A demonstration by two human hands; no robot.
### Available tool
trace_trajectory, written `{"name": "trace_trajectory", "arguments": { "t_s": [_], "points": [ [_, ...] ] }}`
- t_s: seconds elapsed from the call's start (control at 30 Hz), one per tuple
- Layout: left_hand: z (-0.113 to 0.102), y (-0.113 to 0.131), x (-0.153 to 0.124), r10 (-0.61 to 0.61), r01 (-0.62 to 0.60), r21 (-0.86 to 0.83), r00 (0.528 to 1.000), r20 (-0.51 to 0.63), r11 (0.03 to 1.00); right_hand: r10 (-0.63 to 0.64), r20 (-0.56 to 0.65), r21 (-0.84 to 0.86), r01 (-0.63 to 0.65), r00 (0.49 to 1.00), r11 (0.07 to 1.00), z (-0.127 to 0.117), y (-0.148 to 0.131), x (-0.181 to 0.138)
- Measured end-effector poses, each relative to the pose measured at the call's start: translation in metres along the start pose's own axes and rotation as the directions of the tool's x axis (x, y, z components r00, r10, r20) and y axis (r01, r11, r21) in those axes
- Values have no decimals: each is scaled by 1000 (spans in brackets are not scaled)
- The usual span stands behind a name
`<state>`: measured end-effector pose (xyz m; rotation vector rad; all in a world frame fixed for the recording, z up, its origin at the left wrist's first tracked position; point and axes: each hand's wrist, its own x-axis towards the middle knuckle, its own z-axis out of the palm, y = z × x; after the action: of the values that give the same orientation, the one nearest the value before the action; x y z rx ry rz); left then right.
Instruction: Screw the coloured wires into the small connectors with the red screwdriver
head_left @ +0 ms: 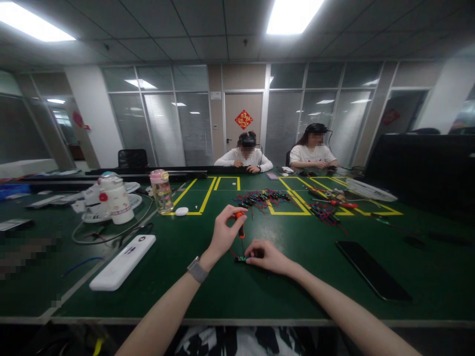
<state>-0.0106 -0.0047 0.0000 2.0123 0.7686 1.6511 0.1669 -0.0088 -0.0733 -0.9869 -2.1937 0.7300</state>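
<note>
My left hand (227,228) is closed around the orange and black handle of a screwdriver (241,230), held upright. Its thin shaft points down to a small green circuit board (242,258) on the table. Whether the tip sits in a screw is too small to tell. My right hand (265,256) pinches the board's right end, fingers curled, pressing it against the table. A red wire comes off the board's left side, and a bit of blue shows by my right fingertips.
Beyond my hands lies a pile of wired circuit boards (265,198), with a second pile (326,213) to its right near a red-handled tool (343,203). A white power bank (124,262), a black phone (373,269), bottles and yellow tape lines surround the spot. Two people sit opposite.
</note>
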Motion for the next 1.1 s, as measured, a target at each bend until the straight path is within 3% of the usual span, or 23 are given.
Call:
{"name": "trace_trajectory", "arguments": {
  "t_s": [0.13,0.43,0.87,1.1],
  "points": [
    [1,-2,0,-10,11,30,1000,-20,1000,-11,7,3,11,1000,1000,-2,0,0],
    [0,2,-2,-12,20,-73,994,113,997,-6,5,13,6,1000,1000,-2,0,-1],
    [0,0,2,-4,4,9,999,51,1000,-11,15,9,11,1000,1000,-5,2,-2],
    [-1,5,1,-11,18,-46,988,151,999,-13,14,19,13,1000,1000,-3,5,-1]
  ]
}}
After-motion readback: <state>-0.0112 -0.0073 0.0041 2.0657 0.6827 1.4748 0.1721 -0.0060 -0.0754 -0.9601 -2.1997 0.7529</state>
